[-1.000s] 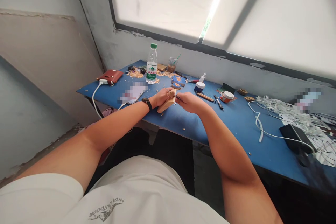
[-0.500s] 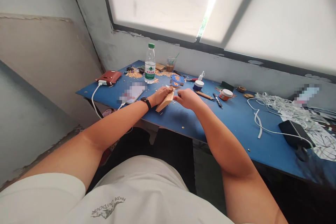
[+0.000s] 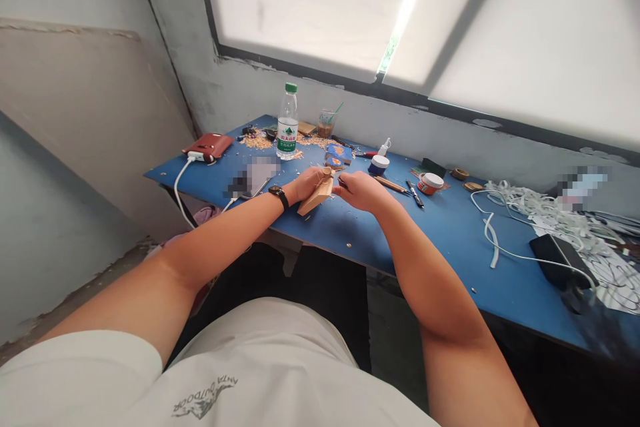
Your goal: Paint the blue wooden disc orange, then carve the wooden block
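Note:
A pale wooden block point(image 3: 317, 198) is tilted above the front part of the blue table. My left hand point(image 3: 309, 183) grips its upper end from the left, fingers wrapped over it. Just to the right, my right hand point(image 3: 356, 189) is closed around a small dark tool, mostly hidden in the fist, with its thumb close to the block's edge. Small wood chips lie near the hands on the table.
The blue table point(image 3: 435, 247) bears a water bottle point(image 3: 287, 127), a phone point(image 3: 256, 177), a red-brown case point(image 3: 207, 146), a cup point(image 3: 327, 124), a dark blue jar point(image 3: 379, 165), an orange jar point(image 3: 430, 183), a pen point(image 3: 415, 193) and a black box point(image 3: 563, 260).
The view has shifted very slightly. Both hands stay at the block, with hardly any visible movement.

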A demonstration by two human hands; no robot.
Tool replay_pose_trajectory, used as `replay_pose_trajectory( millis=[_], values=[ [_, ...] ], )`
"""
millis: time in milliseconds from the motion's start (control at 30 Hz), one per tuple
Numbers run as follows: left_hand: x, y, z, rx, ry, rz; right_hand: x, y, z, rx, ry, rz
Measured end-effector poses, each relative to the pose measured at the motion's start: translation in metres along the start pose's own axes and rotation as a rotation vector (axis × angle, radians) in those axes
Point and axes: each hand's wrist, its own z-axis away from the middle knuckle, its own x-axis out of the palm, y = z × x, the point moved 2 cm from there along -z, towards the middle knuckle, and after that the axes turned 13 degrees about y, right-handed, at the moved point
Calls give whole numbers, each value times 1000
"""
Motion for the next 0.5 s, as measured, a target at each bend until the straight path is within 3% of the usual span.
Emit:
replay_pose_trajectory(
  millis=[200, 500],
  values=[
    [0, 1, 1, 5, -22, 25, 8, 7, -2, -66, 44, -82],
    [0, 12, 6, 67, -77, -9, 18, 22, -11, 1, 72, -257]
  ],
)
